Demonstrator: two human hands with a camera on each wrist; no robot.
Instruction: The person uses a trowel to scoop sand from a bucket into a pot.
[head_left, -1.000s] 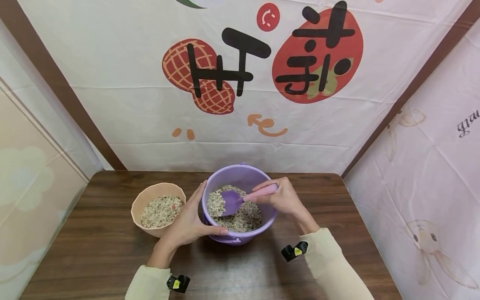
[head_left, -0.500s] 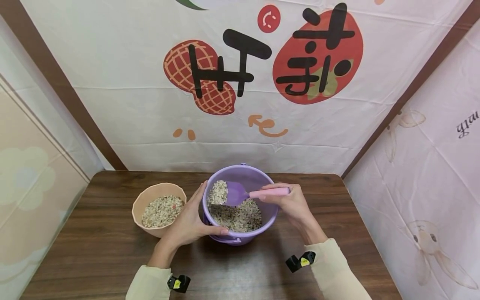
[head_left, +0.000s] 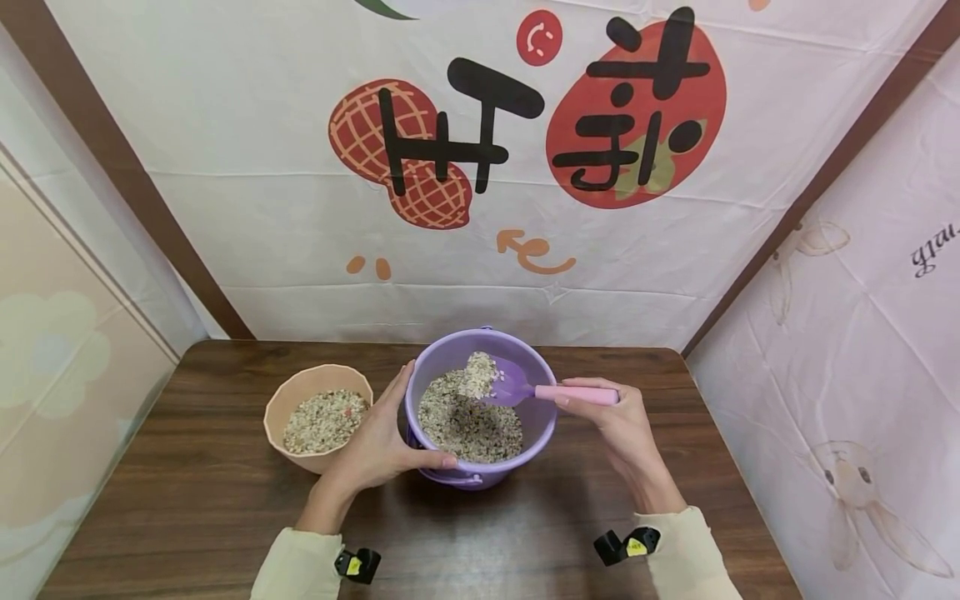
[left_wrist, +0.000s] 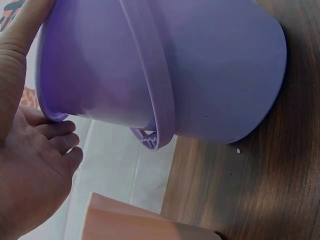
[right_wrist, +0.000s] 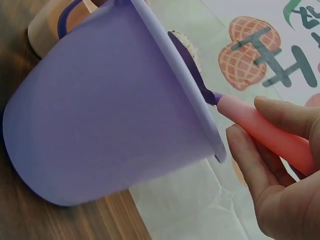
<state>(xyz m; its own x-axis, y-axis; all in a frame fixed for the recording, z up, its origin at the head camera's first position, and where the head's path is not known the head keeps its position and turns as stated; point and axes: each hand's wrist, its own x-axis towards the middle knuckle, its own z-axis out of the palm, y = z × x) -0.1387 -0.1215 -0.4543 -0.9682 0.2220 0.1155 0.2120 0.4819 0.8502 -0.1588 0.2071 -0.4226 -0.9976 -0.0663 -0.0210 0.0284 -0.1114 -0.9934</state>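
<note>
My right hand (head_left: 617,425) grips the pink handle of a toy shovel (head_left: 570,393). A heap of pale grit-like grains (head_left: 480,375) rests on its purple blade, over the purple bucket (head_left: 536,446). In the right wrist view, thumb and fingers pinch the handle (right_wrist: 270,132) just outside the rim. My left hand (head_left: 378,450) holds the bucket's left side, thumb on the near rim and fingers along the far left. More speckled grains (head_left: 480,429) lie inside. In the left wrist view the bucket's handle (left_wrist: 152,75) hangs down its outer wall.
Left of the bucket stands a peach bowl (head_left: 281,400) with similar grains and a small red bit among them. Both containers stand on a dark wooden table (head_left: 487,550). A printed cloth (head_left: 300,308) hangs behind it. One stray grain (left_wrist: 238,150) lies beside the bucket.
My right hand has lifted the shovel out of the grains and drawn it right, carrying a heap on the blade. My left hand has stayed on the bucket.
</note>
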